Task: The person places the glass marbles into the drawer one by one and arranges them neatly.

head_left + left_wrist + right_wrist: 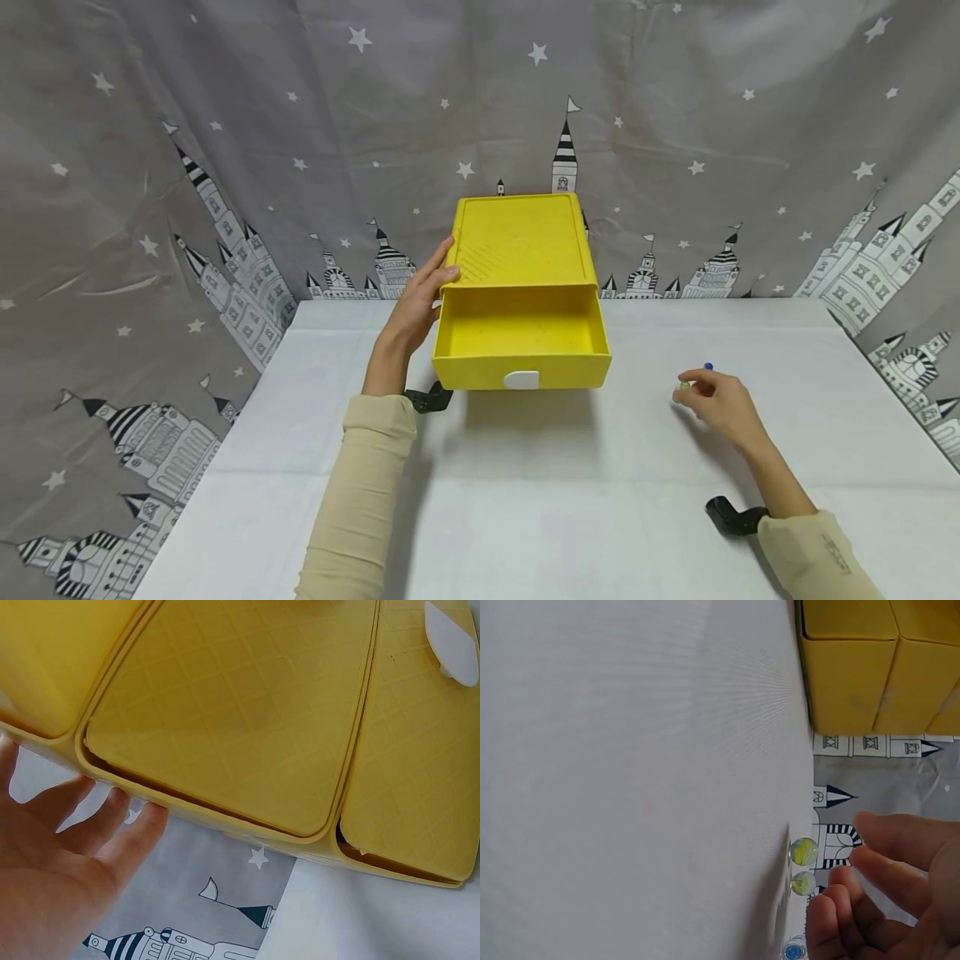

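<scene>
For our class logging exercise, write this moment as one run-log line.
left hand: touching yellow drawer unit | right hand: beside yellow-green marbles | top drawer: pulled open | blue marble: on white cloth

The yellow drawer box (525, 237) stands upright, top drawer (476, 374) pulled out, glass marbles (804, 852) to its right.

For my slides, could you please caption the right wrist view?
Right hand near three marbles, with a yellow box beyond.

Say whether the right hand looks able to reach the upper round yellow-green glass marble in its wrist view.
Probably yes: the right hand is close to the glass marble, and nothing visible blocks the way.
</scene>
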Tool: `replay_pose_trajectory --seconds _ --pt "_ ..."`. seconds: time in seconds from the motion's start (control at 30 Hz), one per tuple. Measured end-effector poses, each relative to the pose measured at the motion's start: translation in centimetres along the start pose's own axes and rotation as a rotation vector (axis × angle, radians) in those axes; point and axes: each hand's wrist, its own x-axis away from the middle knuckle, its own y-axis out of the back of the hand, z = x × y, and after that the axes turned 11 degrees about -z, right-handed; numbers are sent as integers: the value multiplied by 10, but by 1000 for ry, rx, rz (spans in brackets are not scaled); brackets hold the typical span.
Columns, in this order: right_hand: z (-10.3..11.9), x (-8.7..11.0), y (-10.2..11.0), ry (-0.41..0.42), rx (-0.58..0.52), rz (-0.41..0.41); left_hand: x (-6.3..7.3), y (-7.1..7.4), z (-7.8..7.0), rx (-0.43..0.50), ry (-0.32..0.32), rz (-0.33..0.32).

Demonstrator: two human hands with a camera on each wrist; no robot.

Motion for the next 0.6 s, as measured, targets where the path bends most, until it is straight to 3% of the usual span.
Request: replay_pose_trajectory --seconds 0.2,0.4,0.6 --pt "-9 2 -3 -15 17 32 0 -1 1 -10 2 -4" --pt "-14 2 -7 35 54 12 -1 -1 0 -23 0 -7" --pt "-15 2 -11 19 85 18 -1 0 0 -13 7 -6"
